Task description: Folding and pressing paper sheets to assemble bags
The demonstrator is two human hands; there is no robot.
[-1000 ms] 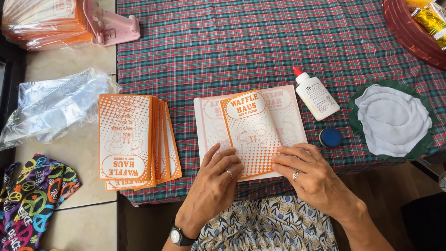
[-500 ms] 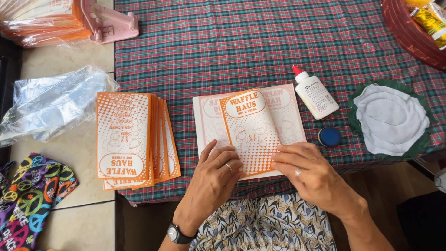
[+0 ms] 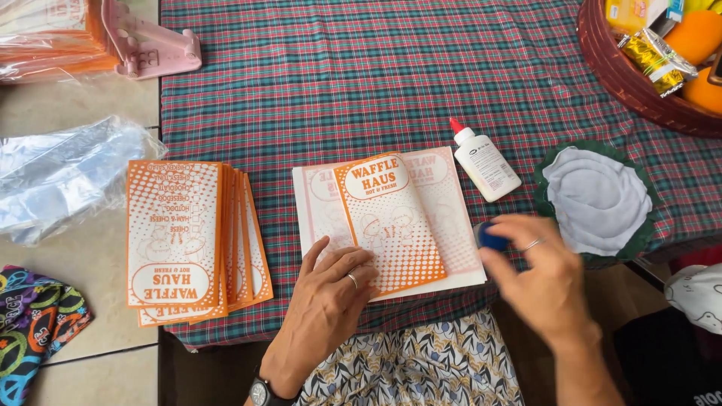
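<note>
So the person's left hand is lying flat, fingers spread, palm down on the lower left corner of an orange-and-white paper bag. It isn't gripping anything, just pressing the bag onto the desk, which has a red and green plaid cloth over it. That bag sits a bit tilted on top of a paler sheet with faded pink print, close to the near edge of the desk.

The right hand is blurry, off to the right of the bag, with its fingertips curled around a small blue cap. It looks like a pinch between thumb and fingers, but with the blur it's hard to say how tight. There's a ring on one finger of each hand and a watch on the left wrist.

Just beyond the cap is a white glue bottle with a red tip, lying on its side. Right of that is a white cloth pad on a dark green mat. To the left of the bag is a fanned stack of bags with the same orange print, turned the other way round. A clear plastic wrapper lies further left, and a dark red basket with snack packets sits at the far right corner.
</note>
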